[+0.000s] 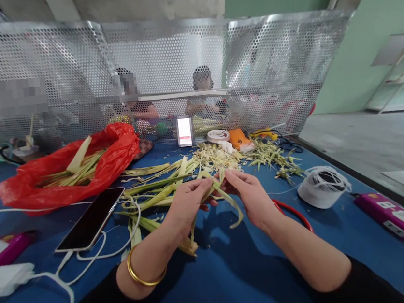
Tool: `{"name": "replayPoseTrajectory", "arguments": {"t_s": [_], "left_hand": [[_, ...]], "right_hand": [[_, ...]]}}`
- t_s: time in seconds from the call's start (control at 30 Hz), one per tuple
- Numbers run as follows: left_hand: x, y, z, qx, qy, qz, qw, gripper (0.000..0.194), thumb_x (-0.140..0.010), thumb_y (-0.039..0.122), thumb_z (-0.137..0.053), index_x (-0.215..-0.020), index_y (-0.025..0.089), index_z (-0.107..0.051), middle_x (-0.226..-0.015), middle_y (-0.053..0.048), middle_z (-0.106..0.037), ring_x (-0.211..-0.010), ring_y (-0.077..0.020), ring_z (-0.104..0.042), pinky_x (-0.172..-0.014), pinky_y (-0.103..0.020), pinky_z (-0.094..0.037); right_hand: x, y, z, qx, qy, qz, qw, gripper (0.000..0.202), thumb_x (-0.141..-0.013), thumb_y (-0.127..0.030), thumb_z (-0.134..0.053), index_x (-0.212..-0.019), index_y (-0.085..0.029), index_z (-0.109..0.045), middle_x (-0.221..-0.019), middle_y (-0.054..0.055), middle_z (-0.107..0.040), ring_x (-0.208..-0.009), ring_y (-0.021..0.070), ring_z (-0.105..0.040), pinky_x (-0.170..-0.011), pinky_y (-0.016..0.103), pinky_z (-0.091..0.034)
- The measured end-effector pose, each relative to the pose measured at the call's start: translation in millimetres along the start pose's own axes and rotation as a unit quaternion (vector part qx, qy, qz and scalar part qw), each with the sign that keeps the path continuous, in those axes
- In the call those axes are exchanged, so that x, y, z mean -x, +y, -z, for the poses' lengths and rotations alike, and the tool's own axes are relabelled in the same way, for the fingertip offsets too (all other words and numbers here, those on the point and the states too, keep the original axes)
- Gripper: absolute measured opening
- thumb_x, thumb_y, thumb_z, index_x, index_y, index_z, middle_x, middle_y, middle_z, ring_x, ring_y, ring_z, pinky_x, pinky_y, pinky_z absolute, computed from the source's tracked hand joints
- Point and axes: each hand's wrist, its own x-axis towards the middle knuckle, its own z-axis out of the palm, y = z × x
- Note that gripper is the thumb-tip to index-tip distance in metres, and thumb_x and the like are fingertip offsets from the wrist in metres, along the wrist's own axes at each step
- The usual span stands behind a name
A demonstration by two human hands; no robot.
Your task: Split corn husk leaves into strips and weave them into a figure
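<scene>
Over the middle of the blue table (224, 285), my left hand (189, 199) and my right hand (246, 190) meet at a pale green leaf strip (233, 206). Both hands pinch it between thumb and fingers, and one end curls down between them. It looks like dried corn husk, though the exact plant is hard to tell. Longer strips of the same kind (159, 193) lie beneath and left of my left hand. Just beyond the fingers is a heap of short trimmed scraps (215, 157). My left wrist wears a gold bangle (137, 273).
A red plastic bag (120, 141) of strips stands at left, with a phone (91, 220) and white cables before it. To the right are a white cord spool (323, 187) and a purple power strip (397, 214). A perforated metal screen (268, 66) stands behind; two people sit beyond it.
</scene>
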Motion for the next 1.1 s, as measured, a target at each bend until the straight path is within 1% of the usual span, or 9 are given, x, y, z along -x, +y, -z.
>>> {"name": "replayPoseTrajectory", "arguments": {"t_s": [0.23,0.33,0.43,0.63,0.73,0.8,0.87,0.97,1.1], "left_hand": [[0.5,-1.0,-3.0,0.018,-0.002,0.012,1.000,0.021,-0.064,0.033,-0.078,-0.061,0.014,-0.069,-0.054,0.000,-0.063,-0.050,-0.0092,-0.052,-0.053,-0.022,-0.042],[-0.1,-2.7,-4.7,0.038,0.024,0.025,0.999,0.016,-0.066,0.030,-0.076,-0.066,0.014,-0.071,-0.059,-0.001,-0.067,-0.053,-0.0112,-0.056,-0.056,-0.023,-0.045],[-1.6,-5.2,-5.5,0.038,0.060,-0.025,0.997,0.013,-0.068,0.026,-0.074,-0.075,0.016,-0.073,-0.071,-0.002,-0.072,-0.066,-0.0139,-0.063,-0.061,-0.023,-0.048],[-1.8,-7.4,-7.5,0.024,0.036,-0.025,0.999,0.033,-0.064,0.020,-0.074,-0.097,0.017,-0.069,-0.079,-0.003,-0.073,-0.074,-0.0158,-0.065,-0.060,-0.022,-0.047],[-0.9,-4.1,-2.8,0.011,0.126,-0.046,0.991,0.019,-0.069,0.033,-0.072,-0.078,0.017,-0.067,-0.067,-0.002,-0.068,-0.060,-0.0139,-0.061,-0.053,-0.022,-0.042],[-0.2,-0.1,2.4,-0.030,0.216,-0.118,0.969,0.025,-0.074,0.040,-0.067,-0.064,0.018,-0.062,-0.055,0.001,-0.060,-0.053,-0.0124,-0.054,-0.052,-0.023,-0.040],[0.3,4.2,7.3,-0.124,0.255,-0.221,0.933,0.022,-0.074,0.040,-0.067,-0.066,0.020,-0.066,-0.063,-0.001,-0.064,-0.065,-0.0154,-0.058,-0.063,-0.025,-0.044],[-0.4,6.8,10.2,-0.237,0.186,-0.281,0.911,0.018,-0.069,0.035,-0.074,-0.083,0.024,-0.075,-0.088,-0.004,-0.072,-0.094,-0.0220,-0.060,-0.086,-0.030,-0.043],[-3.5,1.2,4.3,-0.138,0.060,-0.149,0.977,0.015,-0.073,0.033,-0.069,-0.080,0.021,-0.076,-0.072,-0.002,-0.071,-0.070,-0.0187,-0.063,-0.070,-0.030,-0.048]], "right_hand": [[0.8,8.9,-1.2,-0.004,0.051,0.001,0.999,0.024,-0.064,-0.037,-0.077,-0.059,-0.016,-0.065,-0.057,-0.003,-0.056,-0.059,0.0109,-0.049,-0.061,0.024,-0.040],[-1.5,7.8,0.3,-0.001,0.054,0.003,0.999,0.026,-0.068,-0.042,-0.074,-0.065,-0.016,-0.068,-0.061,-0.001,-0.060,-0.062,0.0129,-0.053,-0.063,0.026,-0.043],[-0.8,3.0,-0.1,0.037,0.039,0.013,0.998,0.031,-0.072,-0.047,-0.069,-0.076,-0.017,-0.072,-0.073,0.003,-0.067,-0.070,0.0160,-0.058,-0.068,0.029,-0.046],[-3.1,-0.8,4.5,0.135,0.075,0.054,0.986,0.021,-0.065,-0.034,-0.073,-0.078,-0.017,-0.072,-0.064,0.001,-0.066,-0.062,0.0159,-0.057,-0.061,0.028,-0.045],[-8.3,-5.9,12.1,0.153,0.115,0.072,0.979,0.021,-0.065,-0.033,-0.071,-0.078,-0.017,-0.071,-0.062,0.000,-0.066,-0.061,0.0166,-0.058,-0.059,0.028,-0.044],[-10.3,-10.1,16.1,0.183,0.131,0.090,0.970,0.022,-0.067,-0.034,-0.070,-0.080,-0.017,-0.070,-0.064,0.001,-0.067,-0.062,0.0175,-0.059,-0.059,0.029,-0.043],[-9.9,-12.5,17.4,0.211,0.117,0.107,0.965,0.021,-0.069,-0.034,-0.068,-0.081,-0.017,-0.070,-0.067,0.002,-0.068,-0.063,0.0176,-0.060,-0.060,0.029,-0.043],[-6.1,-10.9,14.2,0.224,0.046,0.113,0.967,0.019,-0.073,-0.033,-0.066,-0.083,-0.018,-0.069,-0.067,0.001,-0.067,-0.062,0.0162,-0.058,-0.059,0.028,-0.042],[-2.4,-5.3,6.8,0.187,0.006,0.092,0.978,0.019,-0.074,-0.034,-0.066,-0.086,-0.019,-0.066,-0.063,-0.001,-0.062,-0.060,0.0147,-0.056,-0.057,0.027,-0.043]]}}
